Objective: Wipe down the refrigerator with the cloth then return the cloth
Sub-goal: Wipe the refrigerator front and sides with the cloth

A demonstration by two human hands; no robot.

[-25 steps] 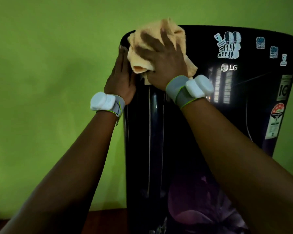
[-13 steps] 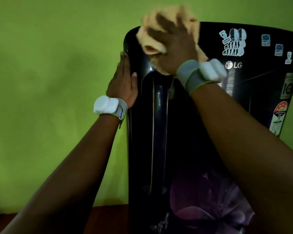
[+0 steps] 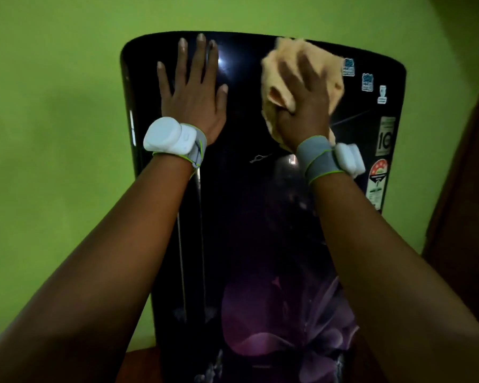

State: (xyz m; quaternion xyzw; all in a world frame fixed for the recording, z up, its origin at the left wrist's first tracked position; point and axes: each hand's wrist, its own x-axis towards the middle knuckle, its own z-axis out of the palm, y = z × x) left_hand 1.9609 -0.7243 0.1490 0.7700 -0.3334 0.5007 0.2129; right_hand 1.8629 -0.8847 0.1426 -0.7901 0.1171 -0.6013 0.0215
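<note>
A tall black refrigerator [image 3: 249, 205] with a purple flower print fills the middle of the head view. My right hand [image 3: 304, 100] presses a bunched orange cloth [image 3: 277, 70] against the door near its top right, fingers spread over the cloth; the hand is motion-blurred. My left hand [image 3: 194, 89] lies flat on the upper left of the door, fingers straight and spread. Both wrists carry grey bands with white devices.
Stickers [image 3: 367, 82] and rating labels [image 3: 385, 139] run down the door's right side. A green wall [image 3: 53, 134] stands behind and to the left. A dark brown wooden surface [image 3: 470, 189] rises at the right edge.
My right hand has swept the cloth from the door's top left to its top right. My left hand has shifted from the fridge's left side edge onto the front of the door.
</note>
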